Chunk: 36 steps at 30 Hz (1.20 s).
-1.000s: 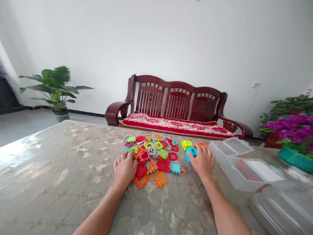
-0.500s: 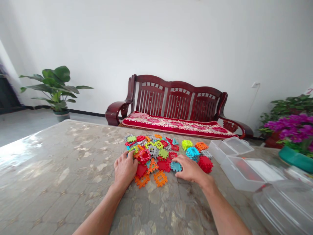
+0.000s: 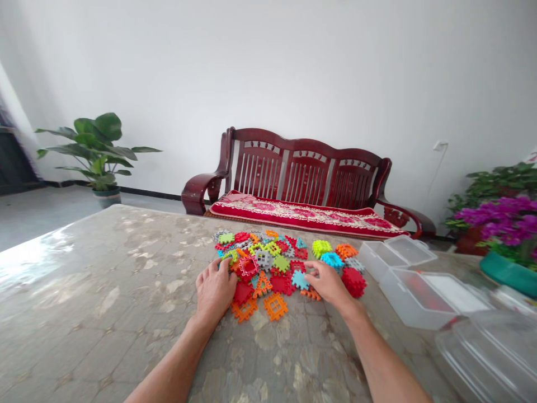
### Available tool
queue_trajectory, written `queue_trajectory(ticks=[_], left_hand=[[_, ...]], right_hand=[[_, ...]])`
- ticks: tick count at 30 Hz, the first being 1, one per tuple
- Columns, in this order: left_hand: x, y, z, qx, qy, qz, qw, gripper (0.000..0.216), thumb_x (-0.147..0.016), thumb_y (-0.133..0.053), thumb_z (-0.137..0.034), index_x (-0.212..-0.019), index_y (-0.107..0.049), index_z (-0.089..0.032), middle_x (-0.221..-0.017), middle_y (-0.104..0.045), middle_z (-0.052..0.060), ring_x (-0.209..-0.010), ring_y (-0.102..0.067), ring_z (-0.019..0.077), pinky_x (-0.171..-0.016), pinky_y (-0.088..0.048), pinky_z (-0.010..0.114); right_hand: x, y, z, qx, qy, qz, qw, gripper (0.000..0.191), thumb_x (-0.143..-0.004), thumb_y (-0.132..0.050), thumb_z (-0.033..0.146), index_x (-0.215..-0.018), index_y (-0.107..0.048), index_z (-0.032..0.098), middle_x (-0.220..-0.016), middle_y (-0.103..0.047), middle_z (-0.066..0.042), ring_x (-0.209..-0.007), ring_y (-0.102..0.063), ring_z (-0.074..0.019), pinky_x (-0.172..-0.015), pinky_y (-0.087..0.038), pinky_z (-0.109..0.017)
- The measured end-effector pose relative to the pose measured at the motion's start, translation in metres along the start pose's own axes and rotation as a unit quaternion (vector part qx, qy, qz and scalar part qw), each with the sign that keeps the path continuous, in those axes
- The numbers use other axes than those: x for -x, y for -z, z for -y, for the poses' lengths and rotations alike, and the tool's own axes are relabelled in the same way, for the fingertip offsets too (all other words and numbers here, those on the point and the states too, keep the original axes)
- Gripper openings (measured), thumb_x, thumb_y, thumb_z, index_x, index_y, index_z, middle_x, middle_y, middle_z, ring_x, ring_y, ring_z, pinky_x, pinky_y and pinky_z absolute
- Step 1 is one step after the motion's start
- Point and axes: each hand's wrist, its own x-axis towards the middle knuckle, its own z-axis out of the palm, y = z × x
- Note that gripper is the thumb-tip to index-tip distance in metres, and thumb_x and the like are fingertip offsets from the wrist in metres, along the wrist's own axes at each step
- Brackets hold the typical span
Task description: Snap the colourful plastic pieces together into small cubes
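Observation:
A pile of colourful interlocking plastic tiles (image 3: 268,260) lies on the marbled table (image 3: 104,291). My left hand (image 3: 216,288) rests flat at the pile's left edge, fingers spread and touching red and orange tiles. My right hand (image 3: 329,282) is at the pile's right side, its fingertips pinched on a light blue tile (image 3: 299,279) that sits tilted. Just beyond that hand stand small stacks of tiles: yellow-green (image 3: 321,247), blue (image 3: 331,259), orange (image 3: 344,250) and red (image 3: 353,281).
Clear plastic boxes (image 3: 423,296) and lids (image 3: 490,352) lie on the table's right side. A teal pot of purple flowers (image 3: 507,271) stands at the far right. Behind the table are a dark wooden bench (image 3: 302,179) and a leafy plant (image 3: 98,151).
My right hand moved left from the stacked tiles to the pile's right edge and closed on the light blue tile, uncovering the red stack. My left hand has stayed in place.

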Motion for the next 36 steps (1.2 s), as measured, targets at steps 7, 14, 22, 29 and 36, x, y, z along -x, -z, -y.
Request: queue_trajectory(ticks=[7,14,22,29,36], left_hand=[[-0.001,-0.001,0.001,-0.001,0.0,0.004,1.0,0.048,-0.086,-0.037,-0.028,-0.13,-0.054,-0.021,-0.133,-0.053,0.011,-0.12,-0.049,0.0277,-0.103,-0.031,0.045],[-0.001,0.0,0.0,0.003,-0.001,0.004,1.0,0.047,-0.086,-0.037,-0.028,-0.13,-0.054,-0.021,-0.133,-0.053,0.011,-0.121,-0.049,0.0279,-0.104,-0.031,0.045],[0.0,0.002,-0.001,0.001,0.002,0.008,1.0,0.047,-0.086,-0.037,-0.029,-0.129,-0.054,-0.021,-0.133,-0.053,0.011,-0.121,-0.049,0.0277,-0.104,-0.03,0.045],[-0.001,-0.001,0.001,-0.007,-0.001,0.004,1.0,0.047,-0.086,-0.037,-0.03,-0.13,-0.054,-0.022,-0.134,-0.053,0.01,-0.12,-0.05,0.0279,-0.102,-0.032,0.044],[-0.002,-0.001,0.001,-0.007,0.003,0.007,1.0,0.048,-0.086,-0.037,-0.03,-0.13,-0.053,-0.023,-0.135,-0.052,0.01,-0.12,-0.049,0.0277,-0.103,-0.032,0.044]], right_hand=[[0.007,0.004,0.01,0.088,0.056,0.073,0.992,0.061,-0.063,-0.071,0.03,-0.123,-0.059,0.023,-0.125,-0.06,-0.007,-0.114,-0.054,-0.0244,-0.099,-0.04,-0.036],[0.013,-0.002,0.019,0.139,0.048,0.054,0.988,0.054,-0.066,-0.065,0.023,-0.12,-0.061,0.021,-0.119,-0.063,-0.007,-0.112,-0.055,-0.0233,-0.098,-0.039,-0.035],[0.001,0.033,0.024,0.122,0.0,-0.163,0.979,0.051,-0.074,-0.063,0.042,-0.119,-0.06,0.018,-0.111,-0.067,-0.01,-0.101,-0.061,-0.0232,-0.088,-0.047,-0.035],[-0.002,0.063,-0.001,0.214,-0.065,-0.22,0.95,0.043,-0.076,-0.059,0.037,-0.116,-0.061,0.02,-0.112,-0.067,-0.01,-0.101,-0.061,-0.0237,-0.09,-0.044,-0.033],[-0.002,0.06,-0.011,0.261,-0.102,-0.183,0.942,0.043,-0.078,-0.06,0.04,-0.115,-0.063,0.018,-0.107,-0.069,-0.011,-0.098,-0.062,-0.0258,-0.082,-0.044,-0.034]])
